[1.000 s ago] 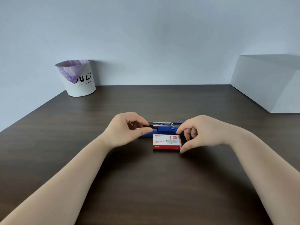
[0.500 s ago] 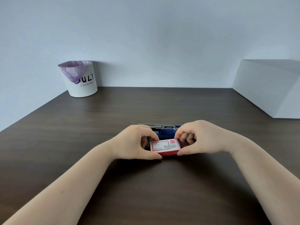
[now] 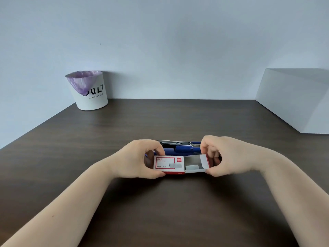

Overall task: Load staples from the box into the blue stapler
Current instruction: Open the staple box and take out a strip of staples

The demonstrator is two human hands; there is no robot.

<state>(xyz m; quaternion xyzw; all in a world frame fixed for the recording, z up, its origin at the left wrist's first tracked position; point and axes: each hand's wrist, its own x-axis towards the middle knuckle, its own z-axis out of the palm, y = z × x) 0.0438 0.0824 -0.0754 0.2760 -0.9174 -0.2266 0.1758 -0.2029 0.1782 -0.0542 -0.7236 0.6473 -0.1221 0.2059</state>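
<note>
A small red and white staple box point(image 3: 169, 164) is held just above the dark table. My left hand point(image 3: 137, 159) grips its sleeve at the left end. My right hand point(image 3: 226, 155) pinches the inner tray point(image 3: 195, 169), which is slid out to the right. A grey strip of staples point(image 3: 192, 167) lies in the tray. The blue stapler point(image 3: 185, 148) lies right behind the box, its top swung open and its metal staple channel point(image 3: 173, 142) exposed. My hands hide both ends of the stapler.
A white bin point(image 3: 90, 90) with a purple liner stands at the back left, against the wall. A large white box point(image 3: 299, 100) sits at the right edge. The dark wooden table point(image 3: 160, 211) stretches between my forearms.
My left hand left the stapler and both hands picked up the staple box. My right hand has pulled the inner tray out to the right, exposing the staples.
</note>
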